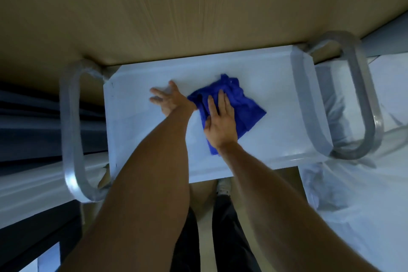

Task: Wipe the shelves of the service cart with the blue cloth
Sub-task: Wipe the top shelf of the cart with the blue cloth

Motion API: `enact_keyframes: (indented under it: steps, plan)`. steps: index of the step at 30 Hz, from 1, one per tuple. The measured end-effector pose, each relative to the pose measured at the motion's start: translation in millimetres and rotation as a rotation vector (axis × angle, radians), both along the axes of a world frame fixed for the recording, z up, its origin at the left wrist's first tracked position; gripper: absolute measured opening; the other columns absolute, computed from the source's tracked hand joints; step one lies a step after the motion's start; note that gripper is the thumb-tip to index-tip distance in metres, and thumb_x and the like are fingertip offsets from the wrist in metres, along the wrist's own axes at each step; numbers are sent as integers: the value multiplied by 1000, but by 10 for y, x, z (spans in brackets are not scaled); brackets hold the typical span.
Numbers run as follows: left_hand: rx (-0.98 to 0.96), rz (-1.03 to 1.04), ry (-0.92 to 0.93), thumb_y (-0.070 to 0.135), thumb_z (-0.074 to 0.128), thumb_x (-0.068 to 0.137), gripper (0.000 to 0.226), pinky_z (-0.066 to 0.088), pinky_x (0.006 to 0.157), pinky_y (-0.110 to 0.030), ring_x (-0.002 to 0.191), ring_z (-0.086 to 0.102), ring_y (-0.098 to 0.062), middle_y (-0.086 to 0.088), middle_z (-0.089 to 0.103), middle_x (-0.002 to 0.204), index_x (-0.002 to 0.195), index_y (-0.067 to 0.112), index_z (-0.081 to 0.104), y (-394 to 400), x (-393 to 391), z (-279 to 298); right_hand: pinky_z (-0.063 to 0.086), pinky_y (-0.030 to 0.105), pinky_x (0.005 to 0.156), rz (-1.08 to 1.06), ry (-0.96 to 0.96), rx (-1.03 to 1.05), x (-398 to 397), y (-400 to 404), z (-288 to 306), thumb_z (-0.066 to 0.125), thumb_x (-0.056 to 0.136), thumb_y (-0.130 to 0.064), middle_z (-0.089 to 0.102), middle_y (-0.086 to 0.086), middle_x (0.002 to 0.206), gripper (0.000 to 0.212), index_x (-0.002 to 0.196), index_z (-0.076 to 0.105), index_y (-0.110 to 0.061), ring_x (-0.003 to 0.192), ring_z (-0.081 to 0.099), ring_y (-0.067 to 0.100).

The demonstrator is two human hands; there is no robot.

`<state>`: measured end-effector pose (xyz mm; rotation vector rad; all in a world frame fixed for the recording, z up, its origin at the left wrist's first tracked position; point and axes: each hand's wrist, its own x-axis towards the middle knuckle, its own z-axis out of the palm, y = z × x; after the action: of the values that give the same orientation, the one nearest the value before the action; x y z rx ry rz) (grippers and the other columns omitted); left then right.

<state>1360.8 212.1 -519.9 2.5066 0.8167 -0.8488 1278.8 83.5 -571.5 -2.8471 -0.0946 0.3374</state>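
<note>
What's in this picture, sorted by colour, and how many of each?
Blue: 1, the blue cloth
White: 1, the top shelf
Silver: 2, the left handle and the right handle
Total: 4

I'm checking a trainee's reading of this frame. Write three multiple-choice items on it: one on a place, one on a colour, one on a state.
1. Where does the cloth lie?
A. on the cart's top shelf
B. on the floor
C. over a handle

2. What colour is the cloth?
A. red
B. blue
C. yellow

3. How does the right hand meet the cloth?
A. pinches a corner and lifts it
B. hovers above it
C. presses on it with straight fingers

Key: 1 A, the blue cloth lies on the white top shelf between the two metal handles. 2 B, it is deep blue. 3 C, the right hand lies flat on it, while the left hand rests on the bare shelf beside it.
</note>
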Motion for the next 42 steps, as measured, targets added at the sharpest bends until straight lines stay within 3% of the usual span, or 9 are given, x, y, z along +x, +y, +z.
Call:
enact_keyframes:
  steps: [3,5,7,9,12,16,24,31,42]
  plan:
    - [16,-178,74,23,79,81,98,39,107,-47,145,11,-44,-21,-12,159,154,35,15,215,-74,132,18,42,121,-31,41,-27,-620,134,58,42,91,-21,14,27,160,64,153,31,-8,150,14,37]
    - [96,-226,59,20,78,81,97,36,107,-48,142,22,-40,-23,-3,159,154,31,16,337,-177,196,30,44,114,-61,67,-47,-981,191,141,44,94,-26,16,24,161,63,154,31,-12,148,21,37]
    - [223,-140,-6,29,79,80,104,33,108,-53,143,20,-43,-30,-1,158,156,26,8,425,-319,182,41,48,102,-62,87,-68,-1260,208,200,43,96,-34,26,18,160,59,152,37,-16,144,32,34]
    - [276,-66,16,46,80,77,119,26,111,-60,146,6,-49,-34,-10,157,156,24,-7,499,-421,116,40,50,97,-1,57,-101,-1339,130,187,44,96,-39,33,12,158,56,149,43,-20,143,36,31]
    - [236,26,62,61,82,64,140,17,113,-64,146,-8,-51,-34,-19,155,153,25,-20,638,-376,56,37,54,102,120,-21,-117,-1213,-70,71,47,95,-42,34,11,158,55,146,46,-22,144,35,32]
    - [156,145,133,62,88,52,156,13,113,-67,144,-15,-51,-33,-26,153,150,27,-27,795,-173,25,21,57,115,168,-21,-139,-1030,-83,-42,38,95,-47,23,15,162,62,153,35,-25,148,23,35]
    - [92,184,100,57,91,53,153,25,110,-64,143,-13,-54,-35,-23,153,154,25,-20,765,-93,-19,21,59,115,43,11,-154,-560,62,-19,37,94,-44,25,19,160,61,152,34,-26,148,22,35]
    - [100,234,76,52,93,52,151,28,112,-59,144,-15,-50,-31,-27,153,153,30,-17,793,-44,-111,9,59,117,-241,-7,-95,1246,752,-87,36,99,-41,12,22,162,62,155,24,-20,150,9,38]
    - [91,199,93,55,91,54,152,30,112,-59,142,-18,-54,-35,-29,151,152,26,-21,829,-43,-87,11,57,117,-277,-30,-132,1281,855,-118,30,99,-44,16,22,162,62,155,22,-19,149,13,38]
